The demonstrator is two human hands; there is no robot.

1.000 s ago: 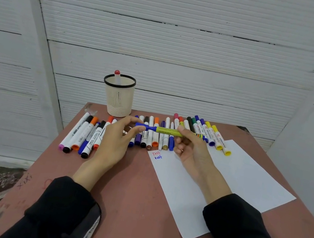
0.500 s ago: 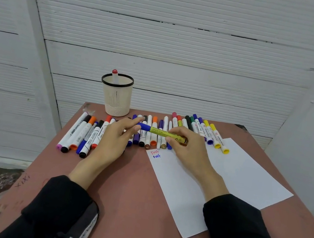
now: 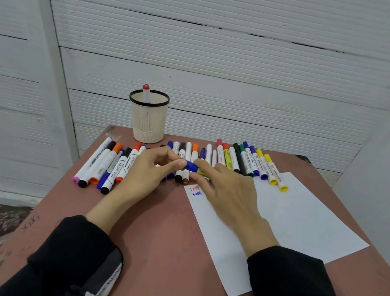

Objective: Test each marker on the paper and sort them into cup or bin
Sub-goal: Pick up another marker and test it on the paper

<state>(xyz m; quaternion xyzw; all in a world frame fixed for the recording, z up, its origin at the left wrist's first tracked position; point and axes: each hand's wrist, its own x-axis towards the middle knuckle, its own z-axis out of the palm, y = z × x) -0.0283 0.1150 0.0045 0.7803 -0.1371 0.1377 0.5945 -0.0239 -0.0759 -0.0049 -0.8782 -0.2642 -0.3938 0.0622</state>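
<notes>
Both hands hold one yellow-green marker with a blue cap (image 3: pixel 192 166) just above the row of markers. My left hand (image 3: pixel 150 174) pinches the blue cap end between thumb and fingers. My right hand (image 3: pixel 225 192) covers the marker's body, so most of the barrel is hidden. The white paper (image 3: pixel 293 217) lies to the right, with small red and blue test writing (image 3: pixel 195 191) at its near-left corner. A cream cup with a black rim (image 3: pixel 147 118) stands at the back and holds one red-tipped marker (image 3: pixel 145 92).
Several markers lie in a group on the left (image 3: pixel 107 163), more in the middle (image 3: pixel 188 152), and a fanned row at the back right (image 3: pixel 251 163). The brown table (image 3: pixel 158 245) stands against a white panelled wall. No bin is in view.
My hands have closed in on each other along the marker and dropped nearer the table. My right hand now covers most of the barrel, leaving mainly the blue cap visible.
</notes>
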